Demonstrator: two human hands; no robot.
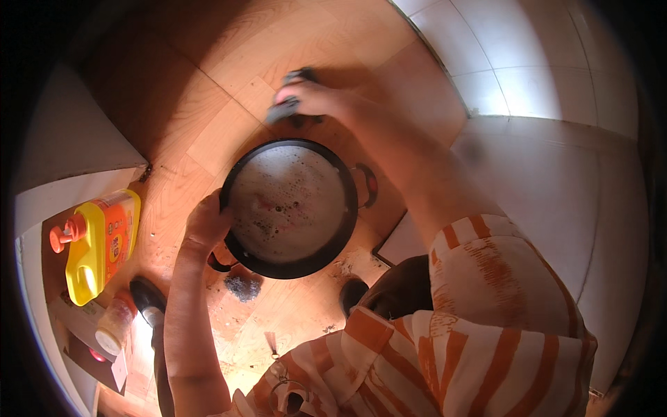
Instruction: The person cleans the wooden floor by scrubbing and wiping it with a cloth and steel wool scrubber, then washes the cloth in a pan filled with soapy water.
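Note:
A dark two-handled pan (289,208) stands on the wood-pattern floor, filled with cloudy, foamy liquid. My left hand (207,221) grips its left rim, above one of the side handles. Beyond the far rim, my right hand (302,97) holds a bunched grey-green cloth (284,109), blurred by motion, over the floor. A dark thing shows partly beneath that hand; what it is cannot be told. Close to the pan's near side lies a metal scouring pad (243,286) on the floor.
At the left stand a yellow pump bottle with an orange label (101,245) and a jar with a pale lid (114,323). White wall tiles (542,94) rise at the right. Dark shoes (147,294) are on the floor near the pan. Bits of dirt dot the floor (245,333).

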